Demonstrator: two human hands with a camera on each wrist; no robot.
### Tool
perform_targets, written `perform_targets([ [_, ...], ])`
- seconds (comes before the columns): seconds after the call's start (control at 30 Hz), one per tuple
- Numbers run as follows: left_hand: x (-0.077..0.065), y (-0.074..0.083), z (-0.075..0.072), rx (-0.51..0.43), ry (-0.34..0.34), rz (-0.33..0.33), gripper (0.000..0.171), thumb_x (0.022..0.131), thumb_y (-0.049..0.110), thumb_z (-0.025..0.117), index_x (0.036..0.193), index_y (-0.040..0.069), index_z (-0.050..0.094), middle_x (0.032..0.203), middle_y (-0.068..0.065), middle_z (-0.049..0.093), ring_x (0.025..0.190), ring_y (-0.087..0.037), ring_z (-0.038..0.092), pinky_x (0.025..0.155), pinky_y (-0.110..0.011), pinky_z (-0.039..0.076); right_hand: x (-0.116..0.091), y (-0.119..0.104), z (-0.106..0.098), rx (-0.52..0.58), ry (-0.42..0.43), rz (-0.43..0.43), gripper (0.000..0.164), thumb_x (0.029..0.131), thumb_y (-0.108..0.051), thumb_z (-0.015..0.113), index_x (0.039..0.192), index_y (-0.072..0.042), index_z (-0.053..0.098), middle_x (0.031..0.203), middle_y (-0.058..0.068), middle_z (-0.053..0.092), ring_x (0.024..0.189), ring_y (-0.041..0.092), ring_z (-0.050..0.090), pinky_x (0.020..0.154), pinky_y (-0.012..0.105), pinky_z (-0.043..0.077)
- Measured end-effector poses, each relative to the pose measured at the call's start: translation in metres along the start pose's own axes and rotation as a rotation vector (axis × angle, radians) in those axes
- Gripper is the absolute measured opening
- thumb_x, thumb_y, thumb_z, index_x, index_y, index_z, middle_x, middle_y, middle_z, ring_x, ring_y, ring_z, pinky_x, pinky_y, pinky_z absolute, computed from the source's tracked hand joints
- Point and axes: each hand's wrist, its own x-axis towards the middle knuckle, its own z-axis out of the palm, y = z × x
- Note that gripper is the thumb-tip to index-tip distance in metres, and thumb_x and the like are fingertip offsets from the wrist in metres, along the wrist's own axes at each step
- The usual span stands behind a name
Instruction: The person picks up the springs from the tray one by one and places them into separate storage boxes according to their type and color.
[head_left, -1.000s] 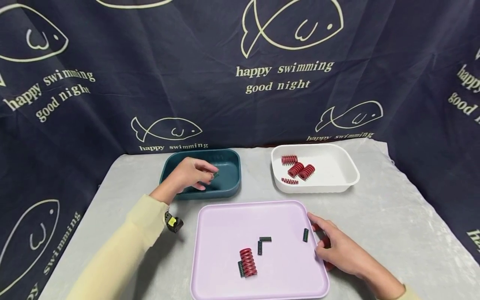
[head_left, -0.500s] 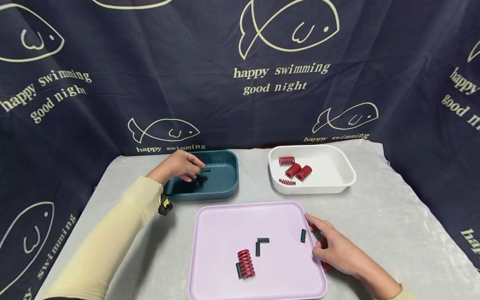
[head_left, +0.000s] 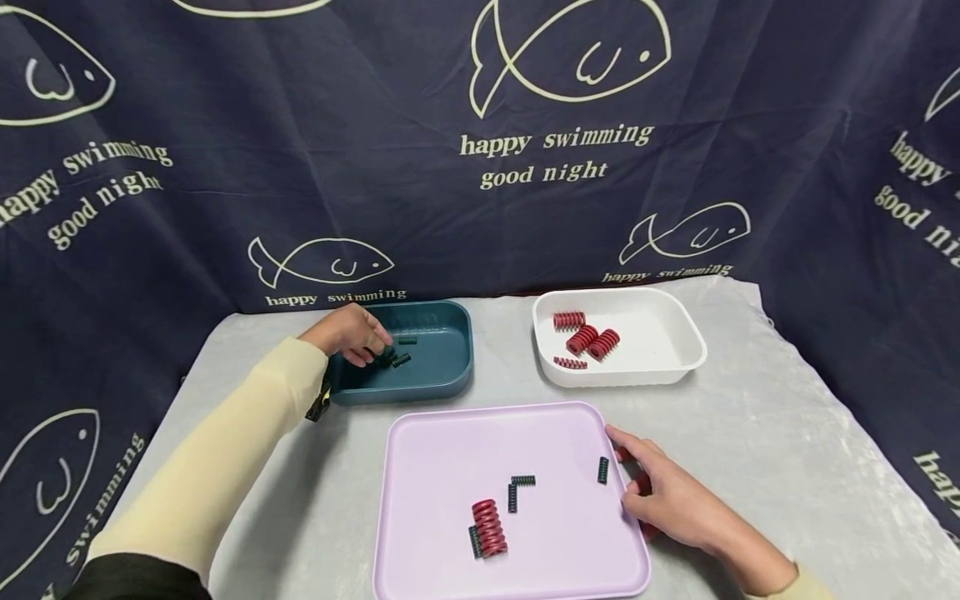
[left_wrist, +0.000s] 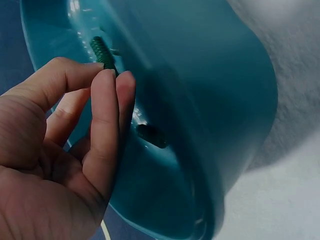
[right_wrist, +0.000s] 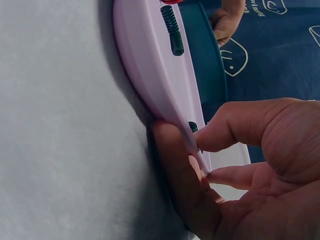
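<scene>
My left hand [head_left: 356, 335] is inside the teal bin [head_left: 442, 385], near its left end. In the left wrist view its thumb and fingertips pinch together at the end of a small green spring [left_wrist: 102, 52], partly hidden by them; a darker spring [left_wrist: 151, 136] lies nearby. Two green springs, one farther back [head_left: 407, 340] and one nearer [head_left: 401, 360], lie right of the hand. My right hand [head_left: 671, 492] grips the right rim of the lilac tray [head_left: 442, 450]. On the tray are a thick red spring [head_left: 489, 527] and several small green springs [head_left: 603, 470].
A white bin [head_left: 660, 377] stands right of the teal one, with several red springs [head_left: 603, 343] at its left end. Both bins sit behind the tray on a grey cloth [head_left: 765, 417]. A dark blue printed curtain [head_left: 420, 150] hangs around the back and sides.
My left hand has moved left and lower inside the teal bin, and green springs once covered by it now show on the bin floor. The right hand keeps its grip on the tray.
</scene>
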Motion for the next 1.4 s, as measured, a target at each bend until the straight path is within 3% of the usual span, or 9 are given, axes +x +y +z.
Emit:
perform_targets([
  [0.4, 0.003, -0.005, 0.003, -0.009, 0.015, -0.042, 0.029, 0.094, 0.001, 0.066, 0.122, -0.005, 0.071, 0.127, -0.022, 0.067, 0.092, -0.029, 0.072, 0.070, -0.035, 0.063, 0.000, 0.000, 0.000, -0.003, -0.005, -0.003, 0.079, 0.086, 0.011, 0.062, 0.158, 0.003, 0.030, 0.129, 0.023, 0.044, 0.065, 0.013, 0.054, 0.045, 0.033, 0.053],
  [0.63, 0.003, -0.007, 0.006, -0.052, 0.033, -0.031, 0.030, 0.094, 0.002, 0.068, 0.123, -0.004, 0.071, 0.110, -0.014, 0.071, 0.080, -0.023, 0.069, 0.069, -0.036, 0.063, -0.002, -0.001, -0.001, -0.007, 0.001, 0.014, 0.081, 0.085, 0.011, 0.063, 0.158, 0.002, 0.030, 0.131, 0.023, 0.043, 0.065, 0.013, 0.054, 0.044, 0.033, 0.053],
  [0.93, -0.003, -0.008, 0.001, -0.122, 0.060, 0.040, 0.039, 0.094, 0.000, 0.066, 0.132, -0.007, 0.064, 0.105, -0.016, 0.074, 0.095, -0.034, 0.071, 0.075, -0.042, 0.063, 0.000, -0.002, -0.001, -0.003, -0.002, 0.029, 0.082, 0.085, 0.010, 0.065, 0.159, 0.001, 0.030, 0.130, 0.022, 0.042, 0.069, 0.014, 0.054, 0.044, 0.033, 0.054],
  [1.07, -0.007, -0.004, -0.003, -0.073, 0.102, 0.092, 0.038, 0.094, 0.002, 0.067, 0.132, -0.005, 0.066, 0.107, -0.012, 0.074, 0.093, -0.032, 0.070, 0.072, -0.040, 0.063, 0.000, -0.002, -0.001, -0.003, -0.003, 0.028, 0.082, 0.085, 0.010, 0.065, 0.159, 0.001, 0.030, 0.130, 0.022, 0.043, 0.069, 0.014, 0.054, 0.044, 0.033, 0.053],
  [1.23, -0.014, 0.008, 0.000, 0.018, 0.156, 0.202, 0.033, 0.093, 0.003, 0.067, 0.126, 0.000, 0.072, 0.112, -0.015, 0.073, 0.082, -0.020, 0.065, 0.066, -0.037, 0.062, 0.001, -0.003, -0.001, -0.020, -0.002, 0.007, 0.080, 0.086, 0.010, 0.064, 0.158, 0.003, 0.030, 0.129, 0.023, 0.043, 0.069, 0.014, 0.053, 0.044, 0.033, 0.053],
  [1.4, -0.027, 0.030, 0.012, 0.014, 0.152, 0.305, 0.029, 0.093, 0.005, 0.068, 0.122, 0.007, 0.075, 0.115, -0.015, 0.074, 0.088, -0.021, 0.067, 0.068, -0.037, 0.062, 0.001, -0.003, -0.001, -0.033, 0.003, 0.004, 0.079, 0.086, 0.010, 0.063, 0.158, 0.003, 0.031, 0.129, 0.022, 0.044, 0.067, 0.013, 0.053, 0.045, 0.033, 0.053],
])
